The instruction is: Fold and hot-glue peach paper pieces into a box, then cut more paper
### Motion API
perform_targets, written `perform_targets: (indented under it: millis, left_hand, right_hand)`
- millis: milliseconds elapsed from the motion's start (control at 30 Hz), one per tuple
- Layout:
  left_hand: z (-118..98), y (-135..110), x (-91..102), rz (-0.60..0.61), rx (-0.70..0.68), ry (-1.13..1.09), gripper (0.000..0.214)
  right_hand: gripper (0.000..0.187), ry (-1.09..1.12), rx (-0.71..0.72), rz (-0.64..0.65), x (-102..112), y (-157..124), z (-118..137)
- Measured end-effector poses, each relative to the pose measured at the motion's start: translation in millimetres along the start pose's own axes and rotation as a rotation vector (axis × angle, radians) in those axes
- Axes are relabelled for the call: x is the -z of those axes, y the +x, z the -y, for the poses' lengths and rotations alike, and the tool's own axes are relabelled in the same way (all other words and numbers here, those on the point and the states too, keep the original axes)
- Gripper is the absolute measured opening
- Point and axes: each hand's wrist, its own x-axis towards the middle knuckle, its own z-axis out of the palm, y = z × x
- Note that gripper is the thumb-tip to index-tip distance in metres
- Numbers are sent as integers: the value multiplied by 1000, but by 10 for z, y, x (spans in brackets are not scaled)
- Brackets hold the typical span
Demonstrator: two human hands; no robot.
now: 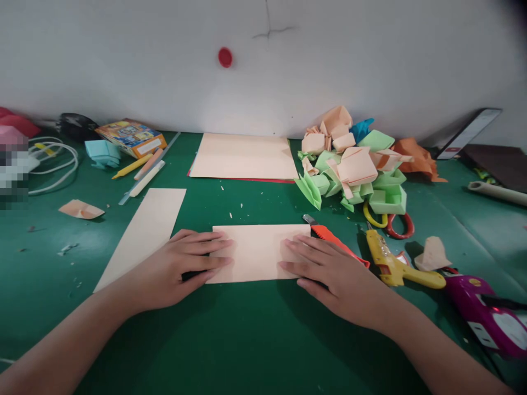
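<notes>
A pale peach sheet of paper [255,255], which looks folded along its far edge, lies flat on the green table [247,340] in front of me. My left hand [187,269] rests with fingers stretched over its left end. On the right end, my right hand [325,269] lies with its fingers spread and flat. Under my left wrist passes a long peach paper strip [144,236]. Just beyond my right fingers is an orange box cutter [340,244], its tip close to the paper's far right corner.
A stack of paper sheets [245,156] lies by the wall. Folded paper pieces [356,164] pile up at the back right, near scissors [400,226], a yellow glue gun [393,260] and a purple power strip [483,312]. A patterned box [132,137] and a yellow pen [132,166] sit back left.
</notes>
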Motion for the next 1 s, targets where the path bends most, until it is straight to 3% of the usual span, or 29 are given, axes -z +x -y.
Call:
perform_targets:
  millis: [1000]
  left_hand:
    - [-30,4,19,-16,21,-31,38]
  right_hand:
    - [39,2,-5,-34,-20,5,-13]
